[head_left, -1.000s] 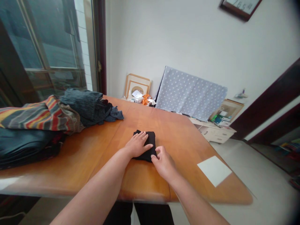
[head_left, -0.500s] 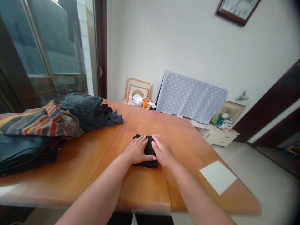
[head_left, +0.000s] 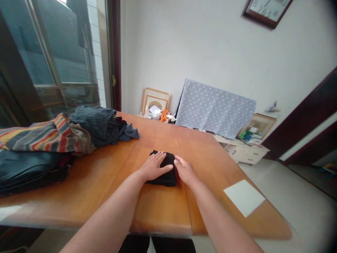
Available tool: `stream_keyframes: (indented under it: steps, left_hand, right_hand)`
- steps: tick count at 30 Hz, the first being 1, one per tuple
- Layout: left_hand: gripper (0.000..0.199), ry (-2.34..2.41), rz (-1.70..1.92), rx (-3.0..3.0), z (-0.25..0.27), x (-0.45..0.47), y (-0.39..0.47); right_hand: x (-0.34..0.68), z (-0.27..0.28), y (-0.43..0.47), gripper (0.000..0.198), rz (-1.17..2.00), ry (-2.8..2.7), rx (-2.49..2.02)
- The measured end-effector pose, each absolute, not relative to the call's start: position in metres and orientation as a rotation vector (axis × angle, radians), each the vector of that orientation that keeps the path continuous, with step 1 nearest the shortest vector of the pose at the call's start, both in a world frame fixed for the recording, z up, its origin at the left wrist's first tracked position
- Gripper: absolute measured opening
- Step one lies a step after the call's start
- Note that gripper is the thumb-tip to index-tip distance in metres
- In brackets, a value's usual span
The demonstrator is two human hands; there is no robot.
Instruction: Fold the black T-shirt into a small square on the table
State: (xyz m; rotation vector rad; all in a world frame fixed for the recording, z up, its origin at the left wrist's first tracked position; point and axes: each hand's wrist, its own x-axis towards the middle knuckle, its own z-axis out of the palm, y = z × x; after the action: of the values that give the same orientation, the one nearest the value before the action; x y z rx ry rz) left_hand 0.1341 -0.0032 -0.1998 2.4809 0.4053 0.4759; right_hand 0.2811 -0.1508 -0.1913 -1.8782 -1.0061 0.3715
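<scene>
A small folded black cloth lies flat on the wooden table in front of me; which garment it is, I cannot tell. Flat across its left part rests my left hand, fingers stretched out and thumb spread to the right over the fabric. My right hand is at the cloth's right edge, fingers extended and palm turned inward, holding nothing. Part of the cloth is hidden under my left hand.
At the left of the table are heaped clothes: a striped garment, dark blue clothing and folded dark pieces. A white sheet lies near the right edge. Beyond the table stand a polka-dot cloth cover and a white cabinet.
My right hand has shifted slightly right, off the top of the cloth to its edge. My left thumb has moved up a little. The cloth stays nearly in place.
</scene>
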Motion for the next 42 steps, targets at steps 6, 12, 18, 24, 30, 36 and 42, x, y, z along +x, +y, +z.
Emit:
stream_keyframes:
  steps: [6, 12, 18, 24, 30, 36, 42]
  left_hand:
    - [0.070, 0.476, 0.625, 1.982, -0.193, 0.135, 0.002]
    - [0.065, 0.552, 0.684, 1.812, -0.191, 0.131, 0.001]
    - [0.073, 0.526, 0.688, 1.825, -0.194, 0.131, 0.001]
    - [0.076, 0.511, 0.723, 1.782, -0.197, 0.128, 0.005]
    - [0.077, 0.510, 0.684, 1.819, -0.190, 0.122, 0.004]
    - [0.082, 0.467, 0.689, 1.733, -0.188, 0.124, 0.006]
    - [0.084, 0.464, 0.756, 1.542, -0.187, 0.126, 0.013]
  right_hand:
    - [0.261, -0.182, -0.176, 0.028, 0.647, -0.534, -1.844]
    - [0.256, -0.175, -0.168, 0.030, 0.926, -0.398, -1.793]
    - [0.251, -0.168, -0.146, 0.033, 1.055, -0.344, -1.753]
    - [0.230, -0.161, -0.131, 0.033, 1.002, -0.358, -1.733]
    - [0.220, -0.163, -0.125, 0.032, 0.923, -0.381, -1.679]
    - [0.224, -0.166, -0.130, 0.031, 0.805, -0.430, -1.693]
    - [0.269, -0.125, -0.154, 0.034, 0.688, -0.596, -1.717]
